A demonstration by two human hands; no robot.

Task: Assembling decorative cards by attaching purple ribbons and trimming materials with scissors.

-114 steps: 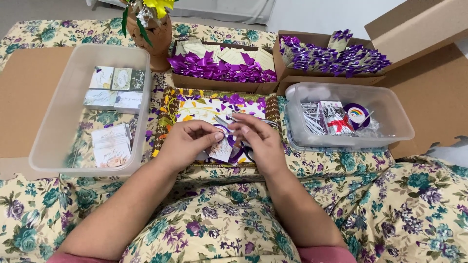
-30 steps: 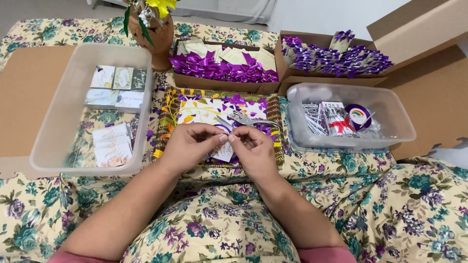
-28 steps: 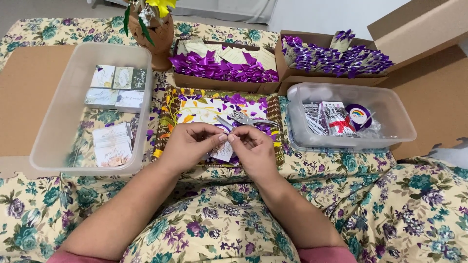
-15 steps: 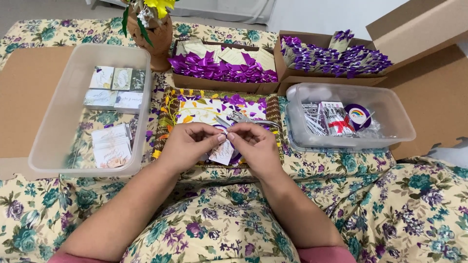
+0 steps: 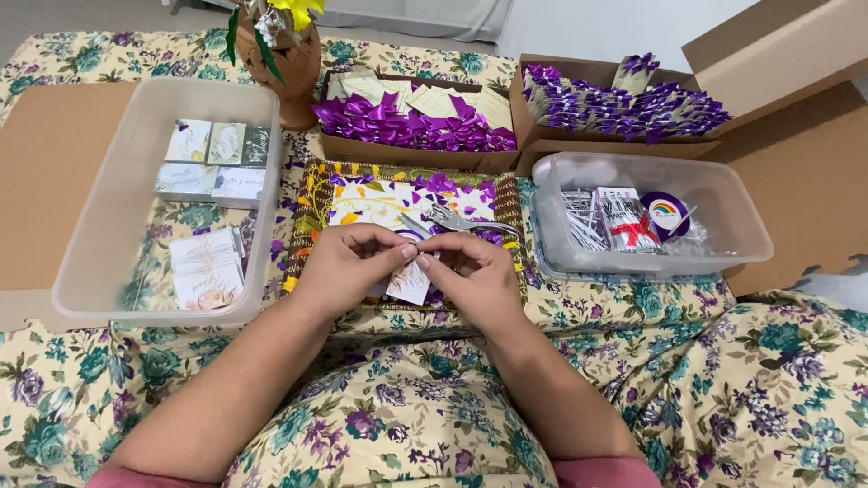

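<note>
Over the patterned tray (image 5: 312, 194), left hand (image 5: 348, 267) and right hand (image 5: 475, 276) meet, fingertips of both pinched on a small card (image 5: 409, 282) hanging between them, held up off the tray for close finger work. Pliers (image 5: 448, 220) lie on the tray just behind. Clear tub (image 5: 108, 271) left of tray; ribbon box (image 5: 411, 149) behind it.

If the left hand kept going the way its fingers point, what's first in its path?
The left hand points right, fingertips already touching the right hand above the small card. It would likely push into that hand first.
</note>
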